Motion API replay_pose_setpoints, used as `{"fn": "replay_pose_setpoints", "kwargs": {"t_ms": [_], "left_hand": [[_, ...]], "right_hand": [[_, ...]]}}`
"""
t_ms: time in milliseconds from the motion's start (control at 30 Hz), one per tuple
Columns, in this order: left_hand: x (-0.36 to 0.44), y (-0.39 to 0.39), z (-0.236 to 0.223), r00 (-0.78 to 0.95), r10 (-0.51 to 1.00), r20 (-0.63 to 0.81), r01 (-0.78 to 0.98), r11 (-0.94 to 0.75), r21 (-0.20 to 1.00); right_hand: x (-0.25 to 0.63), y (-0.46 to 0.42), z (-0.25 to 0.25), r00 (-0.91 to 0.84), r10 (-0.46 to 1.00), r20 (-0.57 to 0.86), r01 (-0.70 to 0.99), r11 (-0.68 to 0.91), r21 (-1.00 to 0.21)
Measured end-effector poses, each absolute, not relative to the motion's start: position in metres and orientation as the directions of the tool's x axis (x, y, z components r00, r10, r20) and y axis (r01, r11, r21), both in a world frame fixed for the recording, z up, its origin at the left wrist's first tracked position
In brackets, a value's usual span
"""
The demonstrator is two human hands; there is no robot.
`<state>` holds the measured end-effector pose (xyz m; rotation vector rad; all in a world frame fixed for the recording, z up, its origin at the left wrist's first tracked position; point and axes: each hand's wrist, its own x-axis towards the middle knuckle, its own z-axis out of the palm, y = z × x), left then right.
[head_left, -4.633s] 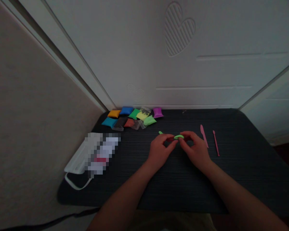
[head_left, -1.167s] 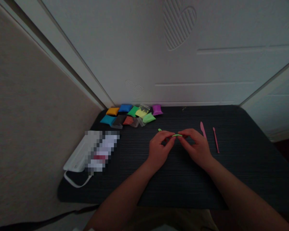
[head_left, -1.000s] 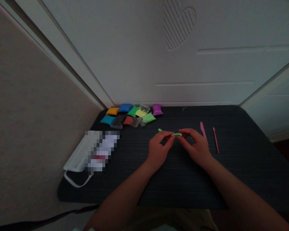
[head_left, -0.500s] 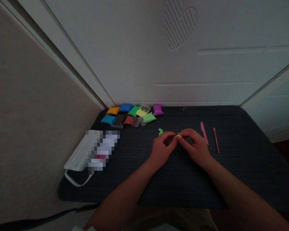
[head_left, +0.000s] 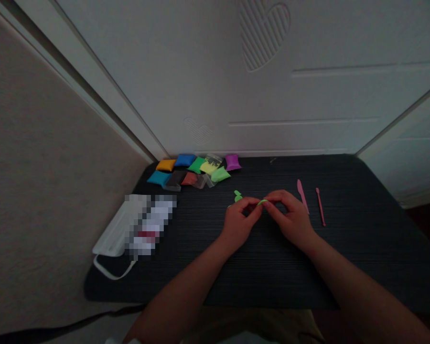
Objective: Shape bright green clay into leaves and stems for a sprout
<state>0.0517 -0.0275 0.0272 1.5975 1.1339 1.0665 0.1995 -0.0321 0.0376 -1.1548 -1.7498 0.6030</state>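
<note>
Between the fingertips of both hands is a small, thin curved piece of light green modelling clay [head_left: 262, 202]. My left hand [head_left: 241, 217] pinches one end of it with thumb and fingers. At the other end, my right hand [head_left: 289, 215] pinches it the same way, and the two hands nearly touch. Just beyond my left fingers, more light green clay pieces [head_left: 238, 195] lie on the dark table [head_left: 268, 272], partly hidden by that hand. To the right of my right hand lie a pink plastic clay knife [head_left: 302, 196] and a thin pink modelling tool [head_left: 320, 206].
Several coloured clay packets, among them a purple one [head_left: 232, 162] and a teal one [head_left: 159, 178], lie at the back left. A white face mask [head_left: 120, 229] and a blurred-out item [head_left: 154, 224] rest at the left. A white panel [head_left: 208, 71] rises behind the table.
Both hands keep their pinch on the green clay with hardly any movement. The whole view has shifted slightly, so things appear a little further left.
</note>
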Motion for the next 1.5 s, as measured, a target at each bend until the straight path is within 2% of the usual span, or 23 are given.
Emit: {"fn": "replay_pose_setpoints", "kwargs": {"t_ms": [333,533,900,1067,1200,1333,1500], "left_hand": [[0.052,-0.025,0.022,0.243,0.965,0.093,0.271,-0.159,0.949],[0.054,-0.024,0.02,0.252,0.967,0.037,0.145,-0.076,0.987],[0.053,-0.024,0.021,0.219,0.976,-0.001,0.096,-0.02,0.995],[0.054,-0.025,0.023,0.249,0.969,0.008,0.026,-0.015,1.0],[0.054,-0.025,0.026,0.236,0.971,0.028,0.062,-0.044,0.997],[0.053,-0.024,0.026,0.235,0.971,0.038,0.139,-0.072,0.988],[0.053,-0.023,0.023,0.232,0.971,0.051,0.202,-0.1,0.974]], "right_hand": [[0.197,-0.029,0.03,-0.174,0.883,0.437,0.477,0.463,-0.747],[0.2,-0.027,0.03,-0.183,0.883,0.433,0.448,0.467,-0.763],[0.202,-0.026,0.031,-0.132,0.944,0.302,0.406,0.33,-0.852],[0.202,-0.022,0.026,-0.115,0.976,0.183,0.26,0.208,-0.943],[0.201,-0.021,0.023,-0.114,0.987,0.112,0.173,0.131,-0.976],[0.2,-0.023,0.023,-0.108,0.986,0.124,0.212,0.145,-0.966],[0.199,-0.025,0.026,-0.115,0.953,0.279,0.416,0.301,-0.858]]}}
